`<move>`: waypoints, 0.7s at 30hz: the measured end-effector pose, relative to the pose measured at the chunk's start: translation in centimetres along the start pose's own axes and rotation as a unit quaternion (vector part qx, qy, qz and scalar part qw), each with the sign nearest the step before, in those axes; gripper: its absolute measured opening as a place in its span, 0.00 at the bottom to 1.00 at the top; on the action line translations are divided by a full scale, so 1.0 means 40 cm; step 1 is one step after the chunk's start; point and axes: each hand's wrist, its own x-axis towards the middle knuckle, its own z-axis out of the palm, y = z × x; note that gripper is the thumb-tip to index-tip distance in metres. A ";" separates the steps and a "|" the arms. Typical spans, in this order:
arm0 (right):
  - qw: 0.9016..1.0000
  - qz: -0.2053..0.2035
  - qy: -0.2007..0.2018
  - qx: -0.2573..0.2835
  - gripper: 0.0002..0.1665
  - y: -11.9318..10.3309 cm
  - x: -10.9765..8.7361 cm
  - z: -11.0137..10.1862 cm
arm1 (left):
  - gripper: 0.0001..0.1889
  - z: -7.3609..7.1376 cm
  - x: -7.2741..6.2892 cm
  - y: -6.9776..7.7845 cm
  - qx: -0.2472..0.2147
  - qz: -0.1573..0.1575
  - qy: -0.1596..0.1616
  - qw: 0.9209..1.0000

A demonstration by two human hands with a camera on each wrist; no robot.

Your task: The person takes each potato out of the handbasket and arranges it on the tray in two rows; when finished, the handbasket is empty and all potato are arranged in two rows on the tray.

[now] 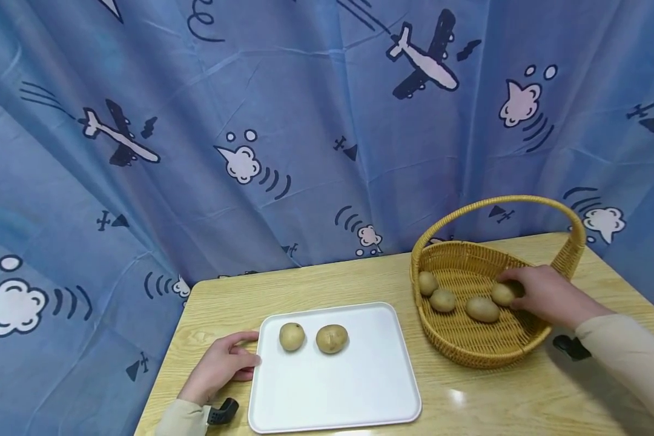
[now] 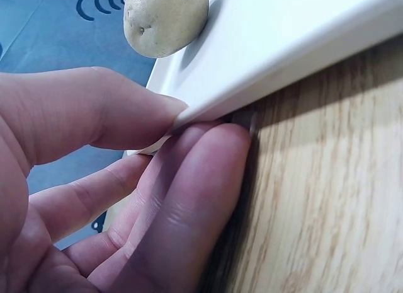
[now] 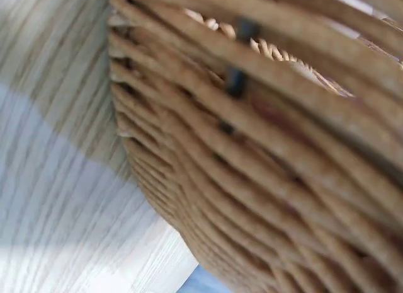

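Observation:
A white tray lies on the table with two potatoes on it: a rounder potato at left and a longer potato beside it. My left hand pinches the tray's left rim, thumb against the top edge and fingers under the side, as the left wrist view shows. Inside the wicker basket, my right hand grips a potato on the right. Several other potatoes sit there, among them a brown potato. Basket weave hides the right hand in the right wrist view.
The basket's tall arched handle rises over its opening. Behind the wooden table hangs a blue curtain with printed planes. A strip of tabletop separates tray and basket.

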 end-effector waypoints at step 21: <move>0.999 -0.002 0.041 0.016 0.28 -0.094 -0.055 -0.052 | 0.33 -0.001 -0.007 0.017 -0.005 0.000 -0.002 1.000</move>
